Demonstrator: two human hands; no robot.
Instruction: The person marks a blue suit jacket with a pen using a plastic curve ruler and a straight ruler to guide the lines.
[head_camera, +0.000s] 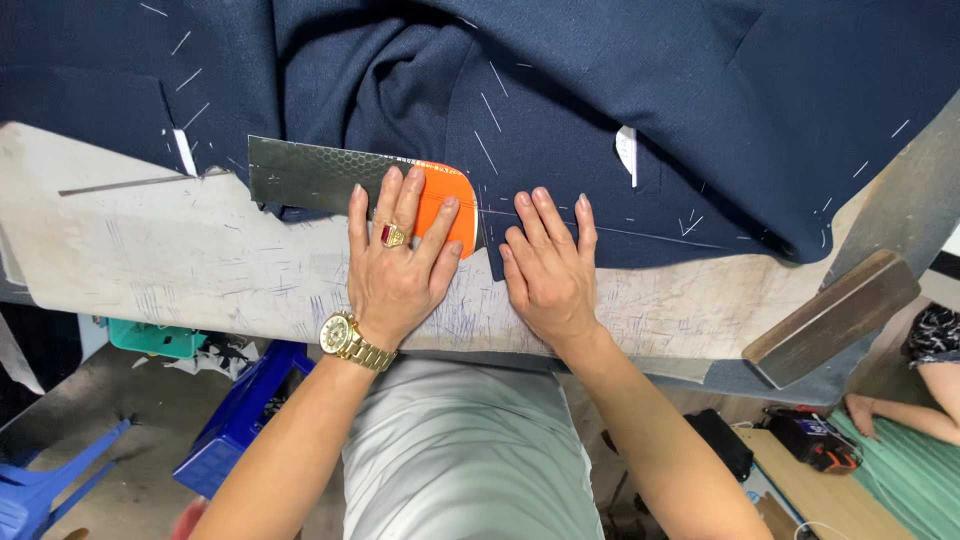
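**Both palms flat on ruler and cloth at the table's near edge**

Ruler (345, 180): grey metal blade with an orange end, lying flat across the hem of the navy fabric (600, 120), near the middle of the table's near edge. Blade runs parallel to that edge. Orange end points right, grey end points left.

My left hand (398, 262): fingers spread, pressing down on the orange end. Not wrapped around it, just an open palm bearing on top. Ring on one finger, gold watch (345, 337) at the wrist, which overhangs the near edge.

My right hand (548, 265): just beside the left, not touching it. Flat and open too, fingers together, holding nothing. Fingertips sit on the fabric hem, heel of the hand on the bare table top (150, 250).

Fabric: covers the whole far side of the table, bunched in folds at the centre. White basting stitches scattered over it, plus a thin chalk line running right from the ruler's tip along the hem.

Table top: pale, worn, covered in pen and chalk marks.

Right end: a wooden block (835, 315) sticks out past the near right corner.

Below the edge: blue plastic stool (245, 415) and a teal crate (155, 338) on the floor at left. Another person's arm (900, 415) rests low at far right.
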